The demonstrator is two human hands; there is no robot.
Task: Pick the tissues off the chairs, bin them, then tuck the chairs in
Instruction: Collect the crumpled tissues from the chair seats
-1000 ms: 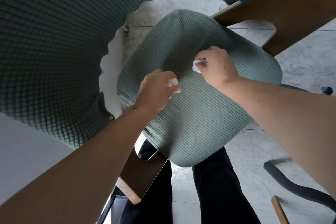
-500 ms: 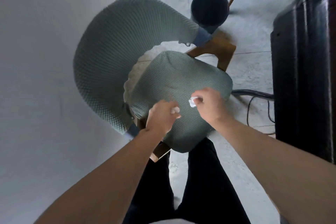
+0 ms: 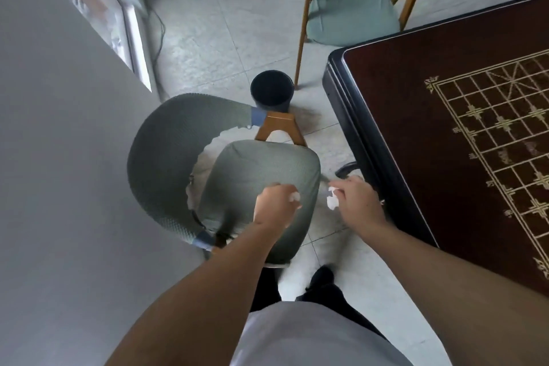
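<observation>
Both hands lifted off green fabric chair seat (image 3: pixel 261 169); left hand (image 3: pixel 274 205) and right hand (image 3: pixel 358 202) each pinched white crumpled tissue (image 3: pixel 332 200). Black round bin (image 3: pixel 271 93) at 12 o'clock; loose pinch could drop scraps.

White crumpled tissues (image 3: pixel 332 201) in both hands, above green chair (image 3: pixel 261 169).

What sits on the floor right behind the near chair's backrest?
A dark round bin stands just behind the near chair, open top in view. Its inside looks black, so any contents cannot be told; the wooden frame hides its base.
</observation>
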